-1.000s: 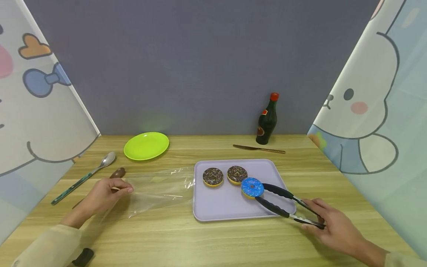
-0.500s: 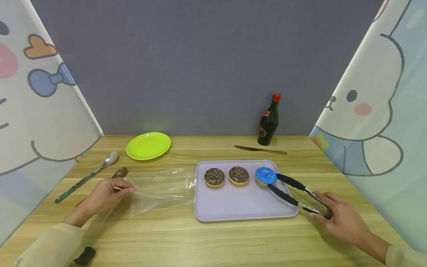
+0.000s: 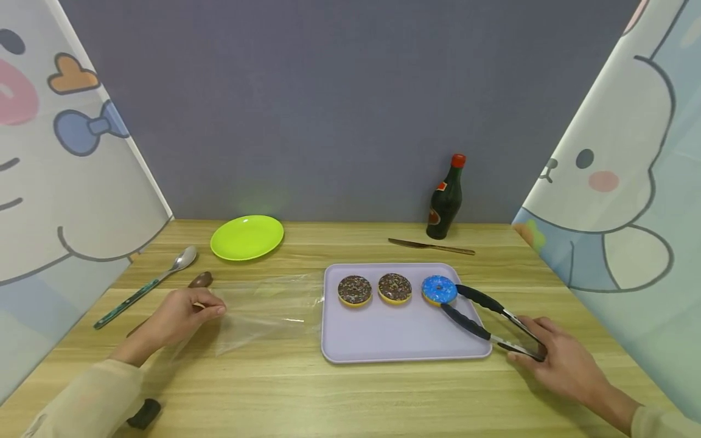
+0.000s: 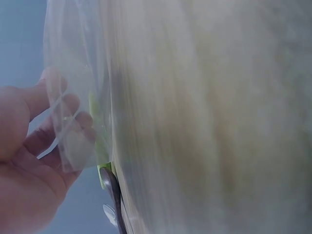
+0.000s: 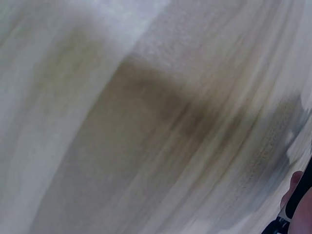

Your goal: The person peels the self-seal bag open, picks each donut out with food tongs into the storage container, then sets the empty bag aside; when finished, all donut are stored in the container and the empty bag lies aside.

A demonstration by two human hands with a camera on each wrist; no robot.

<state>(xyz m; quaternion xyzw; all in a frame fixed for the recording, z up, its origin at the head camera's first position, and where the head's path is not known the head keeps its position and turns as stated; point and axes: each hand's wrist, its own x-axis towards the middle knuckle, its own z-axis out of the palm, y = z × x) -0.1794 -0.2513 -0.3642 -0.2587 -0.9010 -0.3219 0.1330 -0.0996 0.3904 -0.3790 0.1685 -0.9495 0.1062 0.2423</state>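
My left hand (image 3: pixel 183 316) pinches the edge of a clear plastic bag (image 3: pixel 268 310) between thumb and fingers. The bag stretches right to the edge of a lilac tray (image 3: pixel 400 334); in the left wrist view the film (image 4: pixel 78 58) overlaps the fingertips. My right hand (image 3: pixel 569 365) grips black-and-steel tongs (image 3: pixel 468 323), whose tips sit on either side of a blue-iced doughnut (image 3: pixel 439 289) at the tray's right. Two chocolate-iced doughnuts with sprinkles, a left one (image 3: pixel 355 290) and a middle one (image 3: pixel 395 288), lie in line with it.
A lime-green plate (image 3: pixel 247 238) is at the back left. A green-handled spoon (image 3: pixel 137 296) and a brown spoon (image 3: pixel 201 280) lie near my left hand. Behind the tray are a knife (image 3: pixel 431 246) and a dark red-capped bottle (image 3: pixel 445 201). Printed panels flank the table.
The tongs have carried the blue doughnut back and to the right on the tray, away from the middle chocolate one. My left hand still holds the bag in about the same place.
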